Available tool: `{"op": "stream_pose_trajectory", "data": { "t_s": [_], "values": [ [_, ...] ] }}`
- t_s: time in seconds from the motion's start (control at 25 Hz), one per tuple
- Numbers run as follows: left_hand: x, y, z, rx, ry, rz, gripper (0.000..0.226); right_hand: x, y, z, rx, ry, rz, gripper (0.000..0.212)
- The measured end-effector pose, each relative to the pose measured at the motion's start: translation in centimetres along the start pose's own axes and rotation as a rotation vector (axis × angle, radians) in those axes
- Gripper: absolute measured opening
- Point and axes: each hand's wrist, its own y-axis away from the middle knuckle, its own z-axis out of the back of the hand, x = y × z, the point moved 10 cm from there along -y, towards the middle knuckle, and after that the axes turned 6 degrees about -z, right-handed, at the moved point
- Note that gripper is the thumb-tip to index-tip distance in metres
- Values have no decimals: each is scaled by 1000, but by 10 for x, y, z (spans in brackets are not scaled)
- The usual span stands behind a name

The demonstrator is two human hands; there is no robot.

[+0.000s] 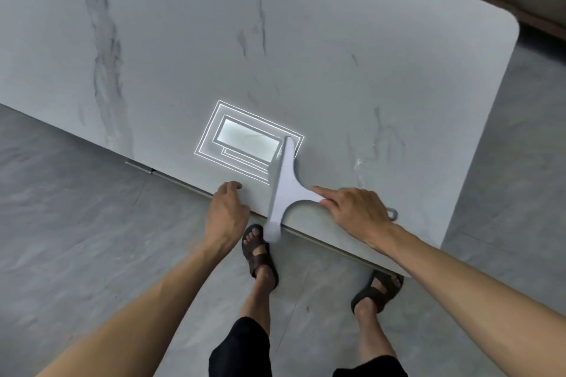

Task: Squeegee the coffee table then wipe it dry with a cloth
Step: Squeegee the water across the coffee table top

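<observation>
Where the squeegee [286, 187] lay: flat on the table [337, 55] at its near edge. The blade ran away from the person, its near end overhanging the edge above the left sandal [260, 257] and its far end reaching the reflection [245, 141].
Handle: it branched off to the right from the blade's middle and passed under the right hand [352, 211]. Its ring [393, 213] showed beyond the wrist side of that hand.
Right hand: it lay palm down on the handle. The index finger was stretched straight along the handle toward the blade, and the other fingers were folded together over it, gripping.
Left hand: [226, 208] it sat just left of the blade at the table's near edge, knuckles up. The fingers were bent down close together with their tips hidden against the top, so I could not tell whether they held anything.
Table: pale marble-look top with grey veins and a rounded far-right corner.
Reflection: bright nested rectangles of a light, mirrored in the top just left of the blade's far end.
Streak: [361, 162] a small glistening wet mark lay right of the blade, beyond the right hand.
Floor: [76, 208] grey tiles.
Feet: both wore brown sandals, the right sandal [378, 288] partly under the table's edge.
</observation>
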Motion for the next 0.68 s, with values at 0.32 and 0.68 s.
{"op": "stream_pose_trajectory", "data": {
  "t_s": [0.32,0.68],
  "values": [
    [-129,51,-140,128,-66,-103,47,-169,70,18,-41,-5,-109,38],
    [-133,43,-187,205,-142,171,41,-204,89,55,-139,-87,11,36]
  ]
}}
